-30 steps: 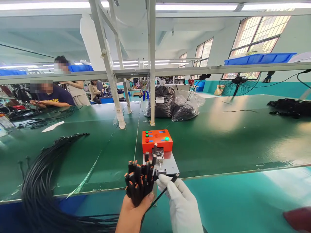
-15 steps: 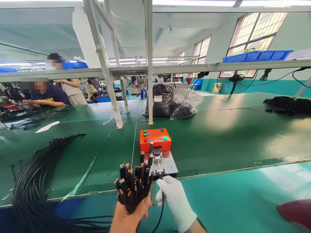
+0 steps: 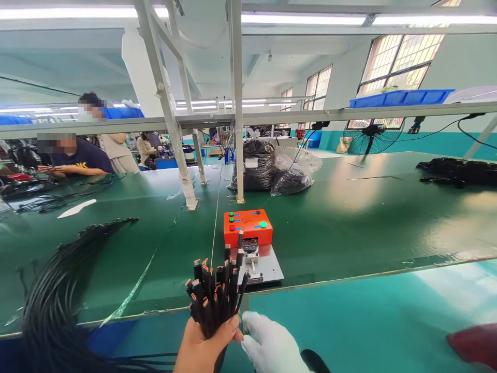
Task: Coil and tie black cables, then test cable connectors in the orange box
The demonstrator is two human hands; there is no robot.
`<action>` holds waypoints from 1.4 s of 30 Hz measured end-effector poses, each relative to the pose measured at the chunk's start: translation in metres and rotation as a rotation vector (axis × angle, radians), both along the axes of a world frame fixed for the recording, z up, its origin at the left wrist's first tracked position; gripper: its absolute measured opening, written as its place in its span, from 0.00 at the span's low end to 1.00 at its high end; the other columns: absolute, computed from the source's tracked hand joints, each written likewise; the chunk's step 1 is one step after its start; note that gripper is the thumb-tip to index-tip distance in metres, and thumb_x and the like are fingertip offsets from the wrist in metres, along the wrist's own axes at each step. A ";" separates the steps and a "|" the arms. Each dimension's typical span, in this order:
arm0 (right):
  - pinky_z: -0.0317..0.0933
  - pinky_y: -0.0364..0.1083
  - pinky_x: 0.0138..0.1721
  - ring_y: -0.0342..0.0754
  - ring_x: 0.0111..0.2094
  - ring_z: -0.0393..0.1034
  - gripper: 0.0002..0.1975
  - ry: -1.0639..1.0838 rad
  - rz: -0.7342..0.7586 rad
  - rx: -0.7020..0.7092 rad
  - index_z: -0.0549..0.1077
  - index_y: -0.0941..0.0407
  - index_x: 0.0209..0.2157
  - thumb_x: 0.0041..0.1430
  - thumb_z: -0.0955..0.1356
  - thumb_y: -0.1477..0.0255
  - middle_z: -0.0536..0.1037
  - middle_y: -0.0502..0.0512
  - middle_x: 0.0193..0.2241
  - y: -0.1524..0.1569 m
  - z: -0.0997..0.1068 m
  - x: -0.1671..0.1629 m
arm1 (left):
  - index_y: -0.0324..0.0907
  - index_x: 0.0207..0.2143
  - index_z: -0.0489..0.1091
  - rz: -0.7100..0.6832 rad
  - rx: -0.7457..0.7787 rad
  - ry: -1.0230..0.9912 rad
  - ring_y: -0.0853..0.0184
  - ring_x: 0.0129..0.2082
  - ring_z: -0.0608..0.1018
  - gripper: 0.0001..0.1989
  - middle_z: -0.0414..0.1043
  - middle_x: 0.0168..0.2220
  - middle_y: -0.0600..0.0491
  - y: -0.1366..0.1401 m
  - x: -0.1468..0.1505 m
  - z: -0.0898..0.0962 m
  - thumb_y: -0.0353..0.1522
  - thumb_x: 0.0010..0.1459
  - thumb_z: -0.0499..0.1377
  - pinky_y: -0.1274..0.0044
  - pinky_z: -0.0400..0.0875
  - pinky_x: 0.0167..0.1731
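A thick bundle of black cables [image 3: 212,305] stands upright in my bare left hand [image 3: 207,344], its fingers wrapped round it below the connectors. Many of the connector ends show orange tips. My right hand [image 3: 267,342], in a white glove, is just right of the bundle, beside my left fingertips. Its thumb and forefinger are apart, with no cable visible between them. Beyond the bundle, a metal plate [image 3: 274,269] carries a small fixture with a digital gauge [image 3: 250,247]. Behind the gauge sits an orange box [image 3: 248,220] with green and red buttons.
More black cables [image 3: 50,290] lie at the left and hang over the edge of the green table [image 3: 334,228]. Posts of a shelf frame [image 3: 237,155] rise from the table. Black bags [image 3: 256,166] stand behind. Two people [image 3: 83,155] are at the far left.
My right hand has moved down and left, away from the fixture toward the bundle. The cable it held at the fixture no longer hangs from it. My left hand keeps its grip.
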State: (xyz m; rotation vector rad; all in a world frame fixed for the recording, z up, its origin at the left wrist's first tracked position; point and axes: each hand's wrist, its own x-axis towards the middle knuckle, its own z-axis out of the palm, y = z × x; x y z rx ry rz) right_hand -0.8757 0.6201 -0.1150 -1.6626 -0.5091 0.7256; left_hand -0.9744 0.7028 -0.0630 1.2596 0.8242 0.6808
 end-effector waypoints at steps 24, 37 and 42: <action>0.55 0.41 0.19 0.40 0.12 0.60 0.10 0.285 -0.065 0.119 0.61 0.56 0.21 0.52 0.61 0.67 0.69 0.48 0.11 0.016 0.024 0.017 | 0.39 0.33 0.74 0.051 0.064 -0.095 0.68 0.12 0.68 0.20 0.69 0.14 0.55 -0.004 0.005 -0.010 0.42 0.38 0.67 0.77 0.61 0.13; 0.55 0.42 0.16 0.42 0.10 0.61 0.10 0.369 -0.026 0.071 0.60 0.54 0.19 0.44 0.62 0.63 0.68 0.47 0.09 0.026 0.008 0.022 | 0.38 0.39 0.71 -0.061 0.090 0.050 0.67 0.30 0.77 0.12 0.74 0.35 0.53 -0.002 -0.005 -0.008 0.37 0.59 0.55 0.72 0.73 0.30; 0.64 0.48 0.36 0.53 0.33 0.73 0.07 0.006 -0.076 0.001 0.74 0.54 0.25 0.39 0.68 0.69 0.80 0.57 0.29 0.003 0.004 0.000 | 0.38 0.42 0.69 -0.067 0.115 0.063 0.63 0.36 0.77 0.13 0.73 0.40 0.52 -0.002 -0.004 -0.001 0.36 0.58 0.56 0.68 0.73 0.35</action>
